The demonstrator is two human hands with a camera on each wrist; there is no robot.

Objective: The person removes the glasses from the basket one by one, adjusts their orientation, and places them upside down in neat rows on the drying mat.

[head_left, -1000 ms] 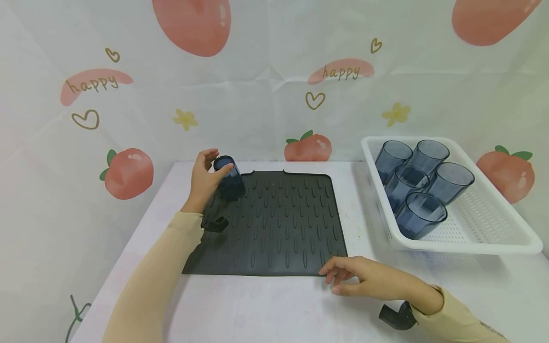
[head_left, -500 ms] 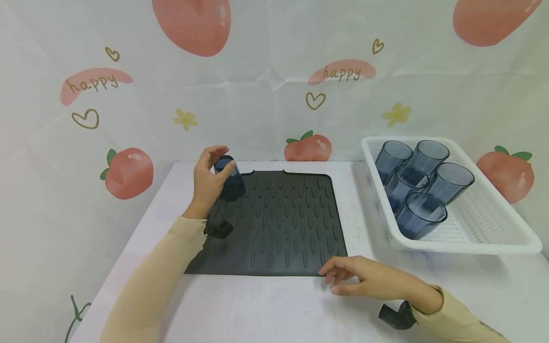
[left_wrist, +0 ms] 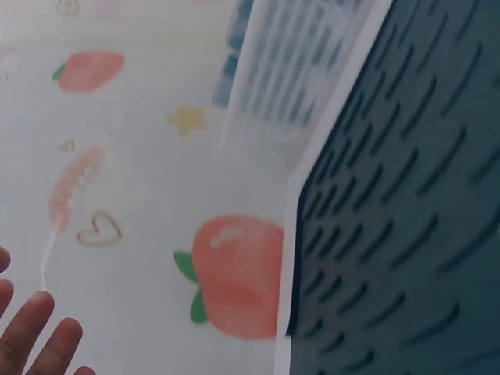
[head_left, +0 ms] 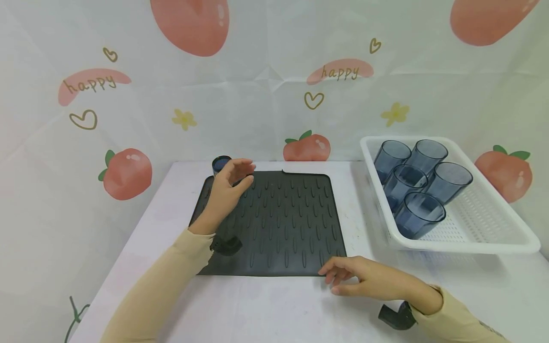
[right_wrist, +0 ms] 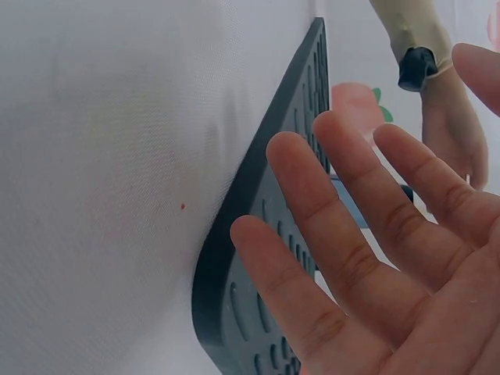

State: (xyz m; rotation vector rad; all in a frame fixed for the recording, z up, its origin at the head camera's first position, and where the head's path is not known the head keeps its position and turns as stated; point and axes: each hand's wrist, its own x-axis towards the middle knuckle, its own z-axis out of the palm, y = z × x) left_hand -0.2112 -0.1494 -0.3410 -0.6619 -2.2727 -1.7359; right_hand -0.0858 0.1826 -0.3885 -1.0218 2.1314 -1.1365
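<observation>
A dark blue glass stands at the back left corner of the black ribbed mat; most of it is hidden behind my left hand. That hand is off the glass, in front of it and over the mat, fingers loosely bent and holding nothing. Its fingertips show at the lower left of the left wrist view. My right hand hovers by the mat's front right corner with relaxed, spread fingers and nothing in them. Part of the glass appears behind those fingers in the right wrist view.
A white plastic basket stands to the right of the mat, with several blue glasses tilted together at its left side. The white table meets a printed cloth backdrop along its back edge.
My left hand has let go of the glass and drawn away to the right and slightly toward me. The glass stays at the mat's corner. My right hand has not moved.
</observation>
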